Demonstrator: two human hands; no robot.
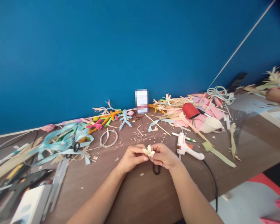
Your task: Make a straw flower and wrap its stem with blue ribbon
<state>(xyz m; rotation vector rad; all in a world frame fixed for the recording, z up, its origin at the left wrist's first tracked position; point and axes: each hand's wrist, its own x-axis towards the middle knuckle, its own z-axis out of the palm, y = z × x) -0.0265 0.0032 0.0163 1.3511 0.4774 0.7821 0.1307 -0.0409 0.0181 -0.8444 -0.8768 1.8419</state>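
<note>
Between my two hands is a small cream-coloured flower (149, 151) with pointed petals, held just above the brown table. My left hand (135, 158) pinches it from the left, thumb and fingers together. From the right, my right hand (162, 156) grips it with the fingers curled in. Below my right hand show black scissor handles (156, 169); the blades are hidden. A white glue gun (188, 147) with an orange trigger lies to the right of my hands, its black cord running toward the table's front edge.
Light blue ribbon (63, 140), a black glue gun (25, 183) and a white power strip (31, 203) lie at left. Colourful pipe-cleaner shapes (107, 119) line the blue wall. At right are a white cup (211, 125), a red cup (190, 110) and another person's hand (276, 95).
</note>
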